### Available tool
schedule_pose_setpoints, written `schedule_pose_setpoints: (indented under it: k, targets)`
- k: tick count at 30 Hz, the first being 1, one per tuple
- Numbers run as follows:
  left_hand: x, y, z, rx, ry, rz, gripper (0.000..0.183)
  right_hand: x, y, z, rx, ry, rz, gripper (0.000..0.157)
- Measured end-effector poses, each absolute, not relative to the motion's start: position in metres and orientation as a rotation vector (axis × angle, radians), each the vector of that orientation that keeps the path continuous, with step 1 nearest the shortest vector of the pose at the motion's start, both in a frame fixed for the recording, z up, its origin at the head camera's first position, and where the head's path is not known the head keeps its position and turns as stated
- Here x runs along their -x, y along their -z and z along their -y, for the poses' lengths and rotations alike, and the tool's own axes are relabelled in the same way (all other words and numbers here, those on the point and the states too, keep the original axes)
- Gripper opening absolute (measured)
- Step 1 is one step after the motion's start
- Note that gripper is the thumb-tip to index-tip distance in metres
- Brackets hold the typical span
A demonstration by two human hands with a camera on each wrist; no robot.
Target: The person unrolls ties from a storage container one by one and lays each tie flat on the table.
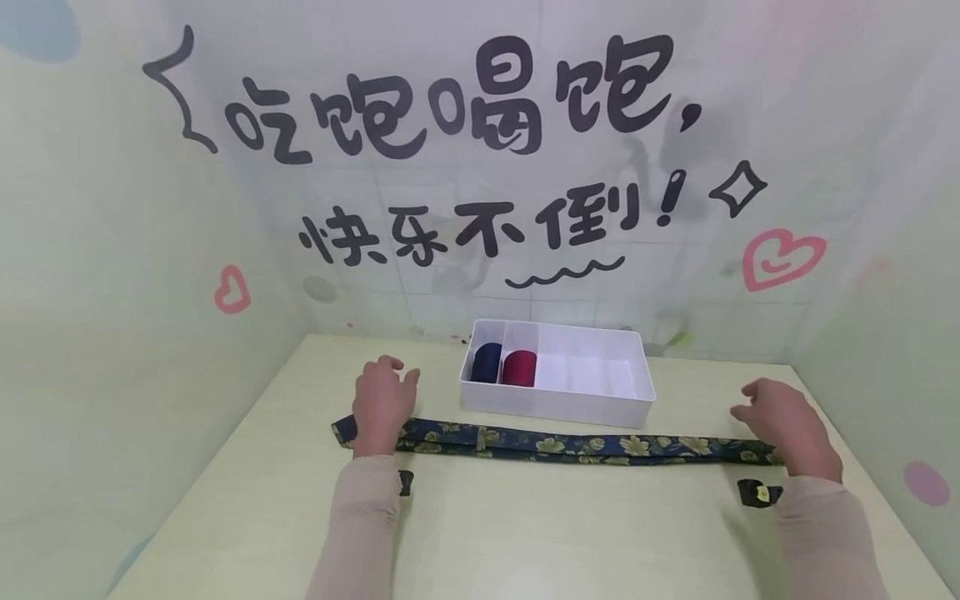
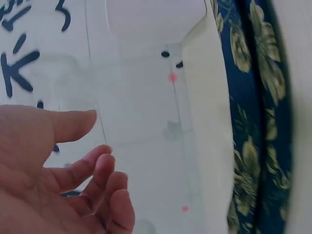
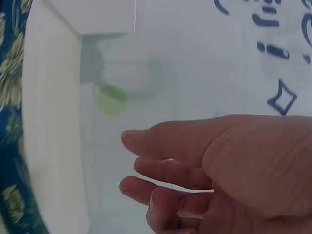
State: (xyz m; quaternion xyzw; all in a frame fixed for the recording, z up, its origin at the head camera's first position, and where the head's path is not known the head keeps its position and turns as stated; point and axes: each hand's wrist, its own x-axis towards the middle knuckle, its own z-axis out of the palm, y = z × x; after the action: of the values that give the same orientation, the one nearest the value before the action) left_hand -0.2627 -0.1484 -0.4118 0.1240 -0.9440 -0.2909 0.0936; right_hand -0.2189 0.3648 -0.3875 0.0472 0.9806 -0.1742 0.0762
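A navy necktie (image 1: pixel 555 444) with yellow-green flowers lies stretched across the table, doubled lengthwise. Above its left end is my left hand (image 1: pixel 381 400), fingers loosely bent and nothing held. The left wrist view shows that hand (image 2: pixel 73 170) with thumb and fingertips apart, the floral tie (image 2: pixel 253 122) off to the side. My right hand (image 1: pixel 791 425) hovers by the tie's right end, which it partly hides. In the right wrist view the right hand (image 3: pixel 219 170) has relaxed fingers with nothing between them.
Behind the tie stands a white divided box (image 1: pixel 558 406). A dark-blue roll (image 1: pixel 487 363) and a red roll (image 1: pixel 519 368) sit in its two left compartments. Small dark objects show beside the left wrist (image 1: pixel 406 482) and right wrist (image 1: pixel 757 493). A printed curtain (image 1: pixel 420 292) encloses the table.
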Motion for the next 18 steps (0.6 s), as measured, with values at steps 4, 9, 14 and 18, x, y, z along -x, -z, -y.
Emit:
schedule_pose_setpoints:
  k: [4, 9, 14, 18]
  targets:
    - [0.273, 0.413, 0.127, -0.261, 0.744, 2.771, 0.041, 0.232, 0.373, -0.343, -0.047, 0.472, -2.986, 0.054]
    - [0.286, 0.419, 0.101, -0.113, 0.62, 2.751, 0.039, 0.244, 0.358, -0.312, 0.057, 0.444, -3.054, 0.05]
    - [0.299, 0.429, 0.087, -0.012, 0.541, 2.714, 0.04, 0.254, 0.351, -0.282, 0.169, 0.35, -3.121, 0.044]
    - [0.311, 0.436, 0.079, 0.009, 0.54, 2.702, 0.042, 0.261, 0.349, -0.263, 0.258, 0.289, -3.158, 0.039]
